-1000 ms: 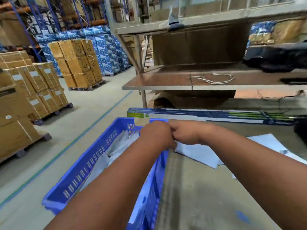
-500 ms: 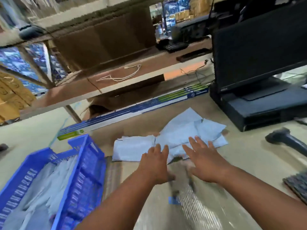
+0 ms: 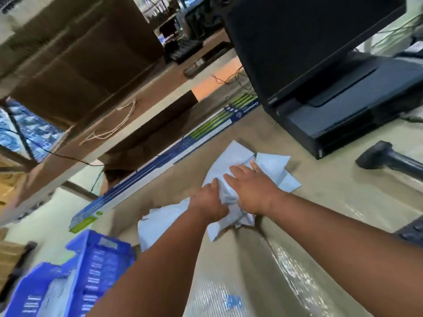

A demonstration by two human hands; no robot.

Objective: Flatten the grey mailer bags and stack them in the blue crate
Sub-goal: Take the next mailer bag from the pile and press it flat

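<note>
— Position of grey mailer bags [image 3: 238, 161]?
— Loose heap mid-table, spread from far right toward the near-left table edge. Long axis on that same diagonal.

— Hands?
— Both on the heap's middle. Left hand [image 3: 209, 202] bunched into crumpled film, fingers curled in and gripping. Right hand [image 3: 250, 191] laid flat on top, fingers straight, pressing.

— Blue crate [image 3: 77, 271]?
— Off the table's near-left corner, lower. Pale bags already inside, blurred.

— Nearer hand for the carry?
— Left, probably; crate on its side, heap's near tail [image 3: 160, 223] pointing that way.

— Anything else?
— Scanner [image 3: 386, 159] and black monitor base [image 3: 343, 115] toward the far-right edge, apart from the heap.
</note>
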